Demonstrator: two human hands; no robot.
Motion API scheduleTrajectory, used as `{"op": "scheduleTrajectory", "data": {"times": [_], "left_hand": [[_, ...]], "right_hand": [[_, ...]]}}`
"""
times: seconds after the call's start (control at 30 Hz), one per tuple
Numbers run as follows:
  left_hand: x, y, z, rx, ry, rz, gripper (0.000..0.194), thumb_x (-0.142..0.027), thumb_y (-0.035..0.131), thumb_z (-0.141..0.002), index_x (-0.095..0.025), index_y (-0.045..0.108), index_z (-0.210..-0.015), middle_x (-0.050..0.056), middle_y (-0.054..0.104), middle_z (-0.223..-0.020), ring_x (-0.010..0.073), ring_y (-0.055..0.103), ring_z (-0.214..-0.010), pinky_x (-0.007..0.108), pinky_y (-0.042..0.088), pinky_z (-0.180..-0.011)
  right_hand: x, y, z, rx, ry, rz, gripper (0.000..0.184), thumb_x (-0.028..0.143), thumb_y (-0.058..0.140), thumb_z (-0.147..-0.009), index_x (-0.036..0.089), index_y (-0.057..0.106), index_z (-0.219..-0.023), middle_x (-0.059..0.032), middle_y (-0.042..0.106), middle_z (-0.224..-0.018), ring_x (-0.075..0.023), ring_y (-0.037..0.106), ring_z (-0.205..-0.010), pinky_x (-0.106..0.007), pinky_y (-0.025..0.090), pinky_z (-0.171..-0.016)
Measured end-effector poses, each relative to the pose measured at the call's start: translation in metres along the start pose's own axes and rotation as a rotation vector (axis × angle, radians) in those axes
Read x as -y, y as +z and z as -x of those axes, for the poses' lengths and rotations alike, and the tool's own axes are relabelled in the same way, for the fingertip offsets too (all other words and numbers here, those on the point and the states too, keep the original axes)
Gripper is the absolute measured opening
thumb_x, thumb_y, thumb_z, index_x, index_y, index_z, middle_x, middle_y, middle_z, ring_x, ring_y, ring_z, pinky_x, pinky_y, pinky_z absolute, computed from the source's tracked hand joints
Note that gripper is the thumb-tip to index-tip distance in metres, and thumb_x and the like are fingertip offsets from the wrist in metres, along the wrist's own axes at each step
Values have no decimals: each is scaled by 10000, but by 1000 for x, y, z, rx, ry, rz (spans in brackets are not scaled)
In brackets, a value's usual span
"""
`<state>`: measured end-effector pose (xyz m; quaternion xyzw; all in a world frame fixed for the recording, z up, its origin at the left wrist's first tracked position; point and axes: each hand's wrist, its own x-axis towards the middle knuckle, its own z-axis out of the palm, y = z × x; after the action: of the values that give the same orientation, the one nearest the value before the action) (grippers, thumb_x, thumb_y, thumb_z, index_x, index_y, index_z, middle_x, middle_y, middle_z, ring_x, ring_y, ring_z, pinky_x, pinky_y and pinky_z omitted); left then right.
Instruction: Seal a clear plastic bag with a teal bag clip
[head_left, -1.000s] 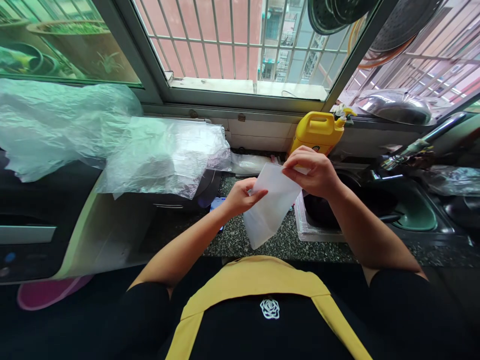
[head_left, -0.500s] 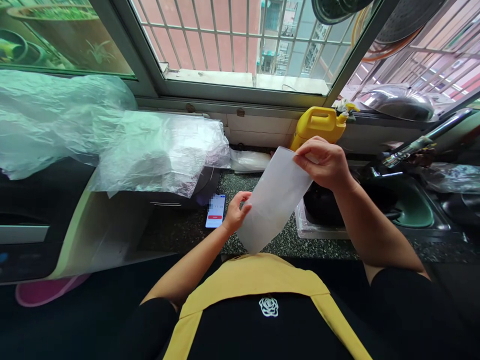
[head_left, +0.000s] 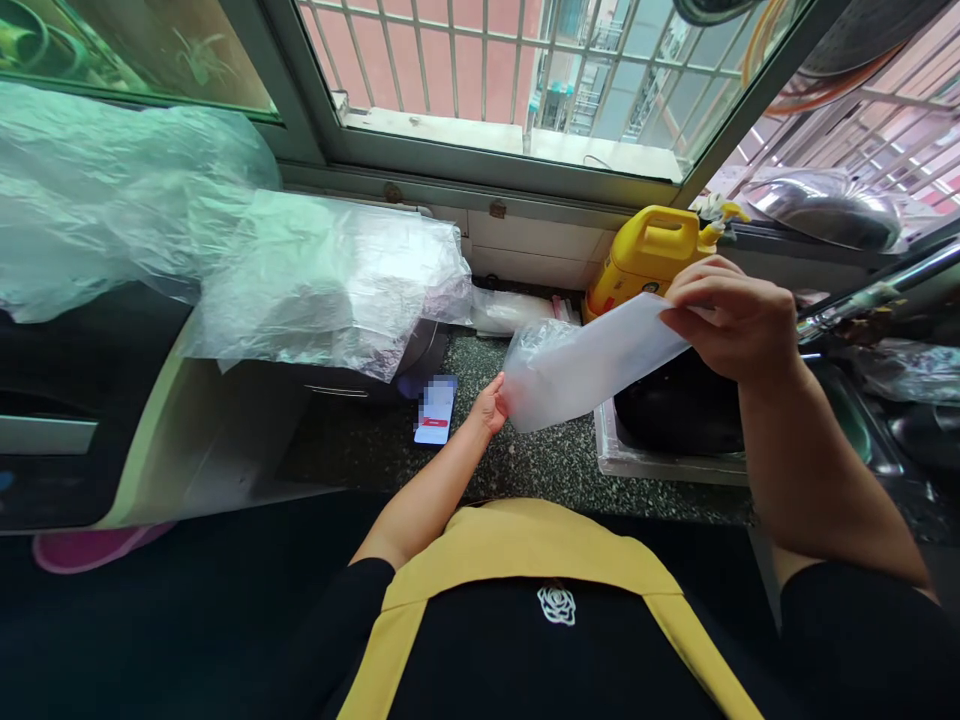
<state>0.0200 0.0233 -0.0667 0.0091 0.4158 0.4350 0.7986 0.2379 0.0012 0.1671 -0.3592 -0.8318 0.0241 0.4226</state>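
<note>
I hold a translucent white plastic bag (head_left: 589, 362) stretched nearly level above the speckled countertop (head_left: 525, 465). My right hand (head_left: 731, 315) pinches its right end, fingers closed, in front of a yellow jug (head_left: 645, 255). My left hand (head_left: 491, 405) grips the bag's left end, where the plastic bunches up. A phone (head_left: 436, 411) with a lit screen lies on the counter just left of my left hand.
Appliances at the left sit under crumpled clear plastic sheets (head_left: 322, 285). A dark pan (head_left: 686, 410) rests in a white tray (head_left: 611, 455) by the sink. A tap (head_left: 874, 295) reaches in from the right, and a barred window (head_left: 495, 75) runs behind.
The bag has swung from hanging steeply to lying nearly level. My right hand moved right with its end; my left hand shifted to the other end. The camera tilted down a little.
</note>
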Motion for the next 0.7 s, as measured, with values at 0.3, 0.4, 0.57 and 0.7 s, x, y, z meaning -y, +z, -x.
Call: {"op": "scheduleTrajectory", "data": {"times": [0.3, 0.4, 0.57, 0.7], "left_hand": [[-2, -5, -25, -57, 100, -3, 129, -201, 631, -787, -142, 584, -682, -26, 628, -542, 81, 564, -480, 205, 460, -567], [6, -14, -19, -52, 101, 5, 111, -165, 587, -809, -148, 572, -700, -39, 611, -546, 69, 554, -489, 187, 451, -579], [3, -17, -10, 23, -1, -57, 211, -328, 573, -829, -132, 580, -751, 36, 632, -605, 135, 594, -523, 254, 464, -555], [-1, -6, -17, -30, 108, -144, 157, -252, 668, -747, -145, 555, -764, -11, 599, -587, 94, 549, -487, 216, 429, -536]], "right_hand": [[-5, -11, 12, -28, 7, 33, 152, 115, 662, -724, 258, 611, -716, -7, 614, -687, -159, 531, -675, -355, 461, -658], [-4, -12, 13, -48, 9, 48, 154, 116, 663, -719, 257, 604, -698, -2, 606, -658, -162, 532, -660, -352, 461, -641], [1, -13, 9, 11, 12, 29, 143, 132, 650, -736, 261, 597, -703, -7, 600, -659, -169, 540, -676, -356, 468, -652], [4, -13, 7, 42, -47, 16, 181, 87, 648, -731, 262, 599, -738, -3, 597, -674, -163, 535, -693, -348, 463, -657]]}}
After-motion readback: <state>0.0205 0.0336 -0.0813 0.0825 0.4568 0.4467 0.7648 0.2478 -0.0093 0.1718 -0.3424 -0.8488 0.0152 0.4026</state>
